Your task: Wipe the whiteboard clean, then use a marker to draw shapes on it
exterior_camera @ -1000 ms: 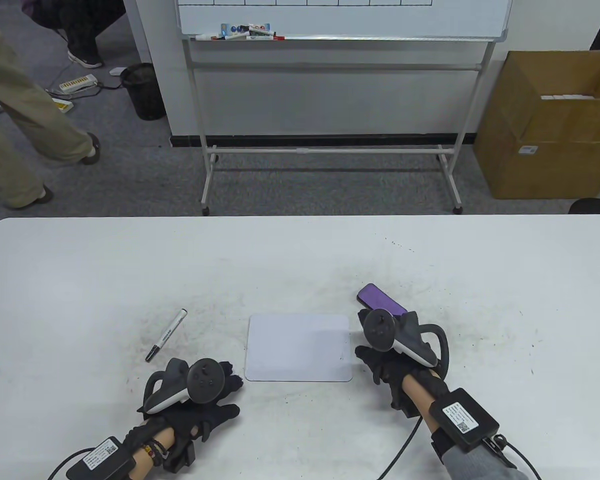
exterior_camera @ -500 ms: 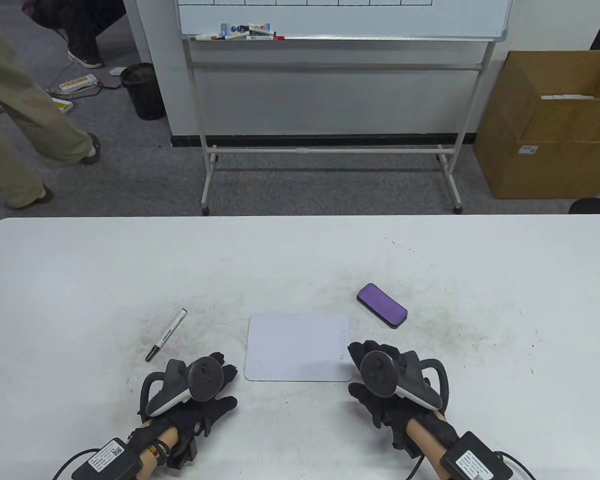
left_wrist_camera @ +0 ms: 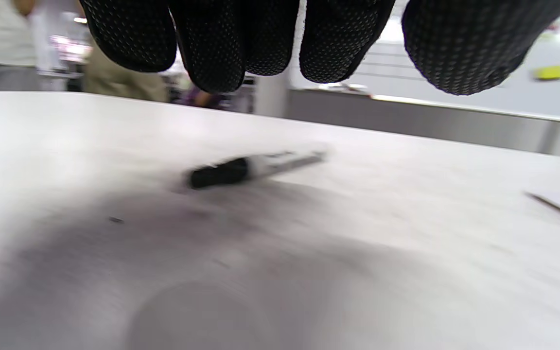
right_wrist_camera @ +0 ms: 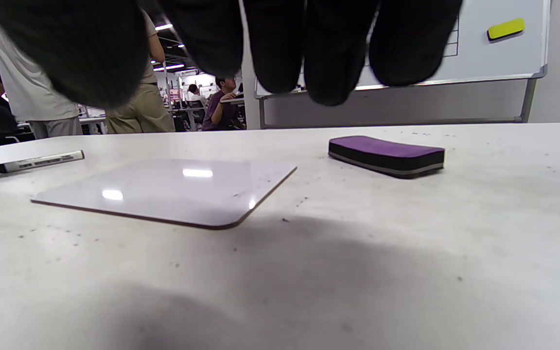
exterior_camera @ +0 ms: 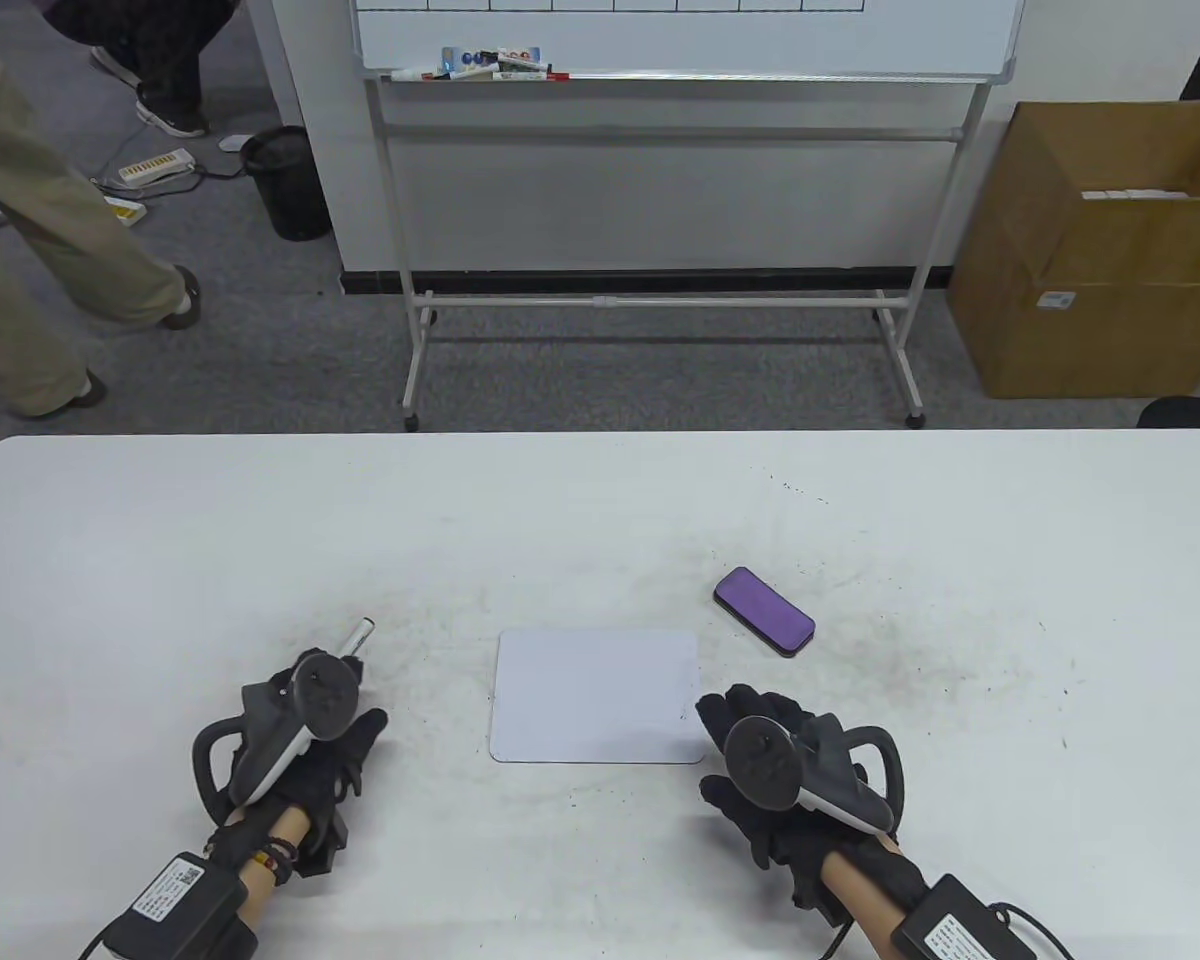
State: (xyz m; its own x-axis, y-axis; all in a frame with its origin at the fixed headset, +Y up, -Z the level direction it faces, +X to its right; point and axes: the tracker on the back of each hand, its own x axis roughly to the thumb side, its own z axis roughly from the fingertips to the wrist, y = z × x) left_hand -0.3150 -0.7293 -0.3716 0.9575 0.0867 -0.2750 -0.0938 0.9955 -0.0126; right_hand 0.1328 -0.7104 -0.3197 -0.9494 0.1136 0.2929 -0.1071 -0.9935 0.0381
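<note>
The worktop [exterior_camera: 600,500] carries the small whiteboard [exterior_camera: 596,696] at centre, wiped blank. Right hand [exterior_camera: 770,790] rests by its near-right corner, grip relaxed, empty. Left hand [exterior_camera: 310,740] hovers over the marker [left_wrist_camera: 255,167] — fingers loose, holding nothing. The purple eraser [exterior_camera: 764,611] lies beyond the board's far-right corner.

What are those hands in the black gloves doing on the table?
The left hand hovers over a marker lying on the table, not holding it yet. The right hand rests by the small whiteboard, holding nothing. The board looks nearly clean, with only a tiny mark near its right edge. The purple eraser lies by itself beyond the right hand. No shapes are drawn yet.
</note>
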